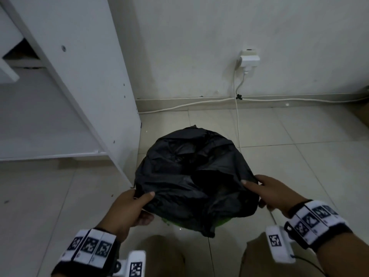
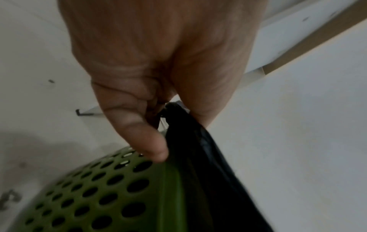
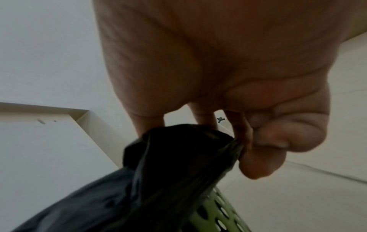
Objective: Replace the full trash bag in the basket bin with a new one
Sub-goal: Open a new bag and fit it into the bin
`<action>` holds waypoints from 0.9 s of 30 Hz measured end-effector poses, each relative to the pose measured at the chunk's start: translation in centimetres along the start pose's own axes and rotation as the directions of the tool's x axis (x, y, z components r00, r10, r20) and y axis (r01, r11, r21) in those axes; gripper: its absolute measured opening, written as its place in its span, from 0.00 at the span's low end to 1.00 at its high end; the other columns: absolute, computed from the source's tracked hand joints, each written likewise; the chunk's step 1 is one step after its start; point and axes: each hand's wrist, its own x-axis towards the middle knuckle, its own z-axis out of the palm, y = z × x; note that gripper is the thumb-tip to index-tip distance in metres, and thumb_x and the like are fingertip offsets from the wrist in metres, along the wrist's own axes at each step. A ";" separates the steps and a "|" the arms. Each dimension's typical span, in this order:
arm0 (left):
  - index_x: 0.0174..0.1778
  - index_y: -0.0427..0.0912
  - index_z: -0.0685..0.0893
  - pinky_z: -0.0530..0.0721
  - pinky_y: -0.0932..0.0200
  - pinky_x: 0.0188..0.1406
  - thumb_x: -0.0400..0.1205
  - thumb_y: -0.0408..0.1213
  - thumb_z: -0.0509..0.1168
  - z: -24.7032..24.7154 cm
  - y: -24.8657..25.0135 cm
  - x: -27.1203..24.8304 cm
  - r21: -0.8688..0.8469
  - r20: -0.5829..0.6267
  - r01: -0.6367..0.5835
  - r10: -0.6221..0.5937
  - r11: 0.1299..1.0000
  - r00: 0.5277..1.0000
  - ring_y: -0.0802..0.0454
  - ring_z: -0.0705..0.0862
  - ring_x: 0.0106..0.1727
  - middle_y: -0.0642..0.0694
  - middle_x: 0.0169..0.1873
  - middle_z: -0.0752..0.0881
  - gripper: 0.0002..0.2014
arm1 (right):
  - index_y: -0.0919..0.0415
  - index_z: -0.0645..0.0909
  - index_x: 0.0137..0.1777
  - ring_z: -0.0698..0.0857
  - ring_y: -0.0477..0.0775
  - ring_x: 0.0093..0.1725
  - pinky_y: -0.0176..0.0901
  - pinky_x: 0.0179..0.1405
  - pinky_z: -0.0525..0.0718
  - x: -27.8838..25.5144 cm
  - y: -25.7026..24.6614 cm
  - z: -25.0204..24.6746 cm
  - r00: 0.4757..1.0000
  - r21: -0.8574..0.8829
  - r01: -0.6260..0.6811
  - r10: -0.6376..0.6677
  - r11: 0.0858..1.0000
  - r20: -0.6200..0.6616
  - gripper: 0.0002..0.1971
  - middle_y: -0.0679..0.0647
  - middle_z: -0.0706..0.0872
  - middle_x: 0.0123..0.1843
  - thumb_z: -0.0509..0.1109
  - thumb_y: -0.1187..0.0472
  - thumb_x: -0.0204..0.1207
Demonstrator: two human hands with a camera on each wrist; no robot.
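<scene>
L hand [image 1: 130,208] pinches black trash bag [image 1: 191,176] edge, thumb on top, other fingers hidden under plastic. Bag covers green basket bin [image 2: 95,196] on floor tiles [image 1: 299,156]; bin mostly hidden in head view. R hand [image 1: 269,191] pinches opposite edge w/ thumb.

Pale glossy tiled floor [image 1: 299,176], laid in large squares with thin dark grout lines. Standing directly on it: green perforated plastic basket bin [image 2: 103,196], wall pierced with round holes, mouth covered by crumpled black plastic trash bag [image 1: 191,176]. Just beside the bin, on the left: white laminate cabinet panel [image 1: 89,86], lower edge meeting the tiles. Along the far edge, at the foot of the wall: white electrical cable [image 1: 179,105] running across the tiles. Small dark specks scattered on the tiles at left.
</scene>
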 end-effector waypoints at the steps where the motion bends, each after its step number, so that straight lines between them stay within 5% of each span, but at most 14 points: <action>1: 0.56 0.35 0.87 0.91 0.54 0.35 0.85 0.36 0.69 0.4 -0.1 -0.3 -0.095 0.006 0.007 -0.007 0.995 1.000 0.42 0.93 0.41 0.39 0.45 0.94 0.09 | 0.55 0.79 0.60 0.85 0.56 0.28 0.42 0.25 0.77 -0.1 0.4 0.5 1.000 0.063 0.000 0.001 0.998 -0.026 0.23 0.60 0.90 0.41 0.69 0.38 0.76; 5: 0.55 0.29 0.86 0.93 0.55 0.36 0.86 0.29 0.66 1.5 0.0 -0.1 -0.287 -0.114 -0.023 -0.011 0.958 0.993 0.39 0.91 0.52 0.34 0.51 0.92 0.07 | 0.71 0.85 0.55 0.80 0.55 0.20 0.41 0.21 0.77 0.1 0.9 2.2 0.984 0.359 0.066 -0.002 0.931 -0.178 0.19 0.63 0.86 0.26 0.75 0.53 0.77; 10: 0.57 0.29 0.85 0.88 0.53 0.45 0.85 0.25 0.65 2.8 0.6 1.1 -0.430 -0.187 -0.090 0.009 0.898 0.982 0.41 0.89 0.53 0.33 0.56 0.89 0.07 | 0.70 0.86 0.58 0.91 0.68 0.44 0.55 0.43 0.90 0.8 0.4 4.2 0.976 0.711 0.082 0.088 0.698 -0.199 0.14 0.67 0.91 0.48 0.75 0.62 0.76; 14: 0.53 0.32 0.84 0.93 0.53 0.45 0.86 0.27 0.62 3.0 0.6 0.6 -0.586 -0.075 -0.022 -0.028 0.810 0.997 0.43 0.89 0.52 0.35 0.55 0.90 0.06 | 0.70 0.82 0.55 0.87 0.61 0.41 0.50 0.37 0.87 0.7 0.3 4.3 0.977 0.867 -0.003 0.185 0.498 -0.103 0.08 0.64 0.87 0.47 0.69 0.66 0.80; 17: 0.60 0.33 0.87 0.91 0.47 0.51 0.82 0.28 0.62 2.2 -0.1 0.2 -0.734 0.065 0.079 -0.046 0.675 0.997 0.41 0.91 0.52 0.35 0.56 0.90 0.13 | 0.69 0.81 0.62 0.89 0.65 0.48 0.58 0.42 0.87 0.6 1.5 3.9 0.983 0.979 -0.055 0.183 0.198 0.019 0.12 0.67 0.88 0.56 0.67 0.67 0.81; 19: 0.61 0.32 0.89 0.90 0.43 0.52 0.75 0.30 0.66 1.8 -0.6 0.3 -0.809 0.086 0.075 -0.009 0.583 0.996 0.42 0.93 0.50 0.35 0.57 0.91 0.19 | 0.68 0.81 0.65 0.92 0.65 0.49 0.58 0.40 0.91 0.8 2.6 3.5 0.996 0.998 -0.064 0.063 -0.001 0.064 0.24 0.67 0.88 0.60 0.79 0.68 0.68; 21: 0.61 0.34 0.89 0.92 0.43 0.49 0.77 0.33 0.64 1.8 -1.2 0.2 -0.845 0.101 0.066 0.037 0.530 0.994 0.43 0.94 0.48 0.37 0.54 0.93 0.18 | 0.67 0.83 0.63 0.92 0.64 0.50 0.59 0.37 0.92 0.5 3.1 3.2 0.993 0.989 -0.098 -0.083 -0.112 0.089 0.43 0.65 0.90 0.59 0.89 0.69 0.41; 22: 0.59 0.35 0.88 0.93 0.45 0.45 0.79 0.34 0.63 2.0 -1.3 0.2 -0.847 0.109 0.071 0.042 0.527 0.993 0.44 0.94 0.46 0.37 0.51 0.93 0.16 | 0.66 0.84 0.62 0.93 0.63 0.48 0.58 0.36 0.92 0.4 3.3 3.1 0.992 0.989 -0.102 -0.085 -0.109 0.093 0.40 0.64 0.91 0.57 0.88 0.68 0.43; 24: 0.54 0.35 0.92 0.94 0.47 0.40 0.83 0.37 0.61 2.5 -2.1 0.3 -0.799 0.106 0.085 0.000 0.595 0.994 0.42 0.94 0.43 0.37 0.49 0.94 0.16 | 0.64 0.84 0.59 0.93 0.61 0.44 0.53 0.35 0.92 0.4 3.3 3.2 0.994 0.993 -0.097 0.037 -0.069 0.100 0.16 0.62 0.92 0.52 0.74 0.66 0.70; 25: 0.54 0.34 0.92 0.94 0.47 0.41 0.86 0.37 0.59 2.6 -2.5 0.6 -0.753 0.077 0.092 -0.052 0.652 0.996 0.40 0.94 0.44 0.36 0.51 0.93 0.16 | 0.63 0.84 0.59 0.92 0.61 0.45 0.50 0.37 0.92 0.5 3.5 3.2 0.989 0.995 -0.102 0.110 -0.010 0.102 0.12 0.61 0.92 0.51 0.66 0.63 0.79; 26: 0.57 0.33 0.92 0.93 0.46 0.43 0.88 0.35 0.58 2.8 -3.0 1.2 -0.712 0.026 0.097 -0.113 0.696 0.993 0.38 0.92 0.47 0.34 0.55 0.92 0.17 | 0.62 0.84 0.60 0.91 0.61 0.48 0.48 0.41 0.90 1.0 4.1 3.3 0.988 0.987 -0.095 0.132 0.130 0.078 0.13 0.61 0.91 0.53 0.63 0.60 0.80; 27: 0.61 0.31 0.89 0.93 0.46 0.43 0.89 0.34 0.58 2.7 -3.6 1.9 -0.684 -0.020 0.104 -0.161 0.722 0.987 0.36 0.91 0.50 0.32 0.59 0.90 0.16 | 0.59 0.83 0.62 0.89 0.61 0.53 0.47 0.47 0.88 1.5 4.5 3.5 0.985 0.922 -0.087 0.172 0.378 0.022 0.16 0.59 0.90 0.56 0.66 0.57 0.76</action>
